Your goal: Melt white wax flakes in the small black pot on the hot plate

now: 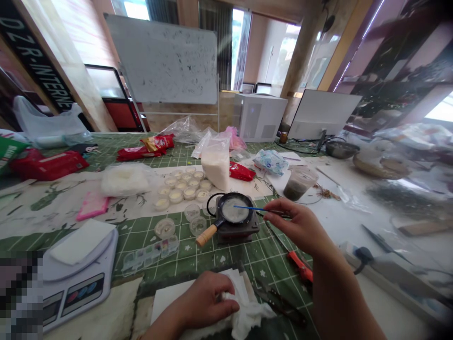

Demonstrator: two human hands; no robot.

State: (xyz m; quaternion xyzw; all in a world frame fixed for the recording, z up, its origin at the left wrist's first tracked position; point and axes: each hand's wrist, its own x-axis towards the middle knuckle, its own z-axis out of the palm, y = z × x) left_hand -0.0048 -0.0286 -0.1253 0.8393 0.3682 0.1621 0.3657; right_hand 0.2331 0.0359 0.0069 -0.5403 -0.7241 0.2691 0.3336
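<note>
- Left of the middle, a clear bag holds something white beside a pink packet.
- Nearer the front lies a clear compartment box with small bits in some sections; what they are is too small to tell.
- Behind it, small round cups stand grouped, filled with a pale cream-coloured substance; clear cups sit closer to the pan.
- A standing clear bag of white grains rises behind the pan.
- The small black pan rests on a dark hot plate at the centre, its wooden handle pointing front-left; a whitish substance covers its bottom.
- To the right, a tilted plastic tub holds dark material.
- A green gridded cloth covers much of the table; at its left stands a scale with white paper on it.
- Beyond the table are a whiteboard, a white computer case and a monitor.
- The left hand rests at the front, thumb and forefinger nearly together on crumpled white tissue.
- The right hand pinches a thin blue stick between thumb and fingertips, its far end over the pan's contents; whether it touches them is unclear.
</note>
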